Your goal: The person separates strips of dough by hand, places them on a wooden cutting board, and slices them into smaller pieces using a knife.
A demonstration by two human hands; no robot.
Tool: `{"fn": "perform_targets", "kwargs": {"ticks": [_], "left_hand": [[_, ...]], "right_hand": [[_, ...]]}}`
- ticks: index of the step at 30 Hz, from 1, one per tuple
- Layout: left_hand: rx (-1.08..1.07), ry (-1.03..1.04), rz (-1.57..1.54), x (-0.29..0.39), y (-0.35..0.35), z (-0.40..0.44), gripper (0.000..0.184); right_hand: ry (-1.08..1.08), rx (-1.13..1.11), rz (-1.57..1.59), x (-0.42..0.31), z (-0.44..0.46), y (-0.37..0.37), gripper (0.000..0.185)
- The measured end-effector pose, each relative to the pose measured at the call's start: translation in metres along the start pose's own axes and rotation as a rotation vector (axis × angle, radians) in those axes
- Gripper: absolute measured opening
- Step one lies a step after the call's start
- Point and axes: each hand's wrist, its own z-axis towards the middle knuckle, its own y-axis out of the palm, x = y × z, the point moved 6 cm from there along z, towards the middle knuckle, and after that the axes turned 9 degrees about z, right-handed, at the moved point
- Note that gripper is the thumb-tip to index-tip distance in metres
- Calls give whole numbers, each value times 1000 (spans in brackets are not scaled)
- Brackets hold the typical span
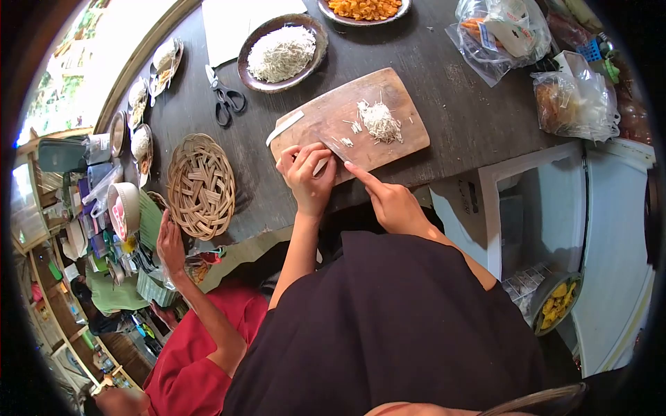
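My right hand (392, 201) is closed round a knife (329, 143), its index finger stretched along the blade's back. The blade lies over the near left part of a wooden cutting board (298, 142). Curled on the board's near edge, my left hand (309, 177) presses a pale white piece (320, 166) beside the blade. Another pale strip (285, 127) lies along the board's left end. Thin white shreds (380, 123) are heaped on the right half of the board, with a few loose bits nearer the knife.
Beyond the board stand a bowl of white shreds (282, 55), scissors (223, 97) and a plate of orange pieces (365, 8). A woven basket (202, 187) lies left, near a co-worker's hand (171, 243). Plastic bags (501, 35) sit at the right.
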Motion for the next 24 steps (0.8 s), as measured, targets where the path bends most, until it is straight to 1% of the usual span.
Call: {"fn": "perform_targets", "kwargs": {"ticks": [6, 9, 12, 19, 21, 22, 24], "left_hand": [[9, -1, -1, -2, 0, -4, 16], [23, -3, 7, 3, -3, -2, 13], [-1, -13, -16, -4, 2, -6, 18], [8, -2, 9, -3, 2, -7, 18], [14, -4, -18, -3, 1, -7, 18], [14, -4, -18, -3, 2, -7, 18], [35, 4, -21, -3, 2, -7, 17]], "right_hand": [[-36, 38, 85, 2, -1, -1, 60], [9, 28, 77, -2, -3, -5, 59], [-2, 17, 79, 1, -3, -4, 59], [-17, 32, 75, -1, -3, -3, 58], [90, -50, 88, -4, -2, -5, 56], [90, -51, 89, 0, -2, -3, 56], [-14, 11, 99, 3, -2, -1, 57]]}}
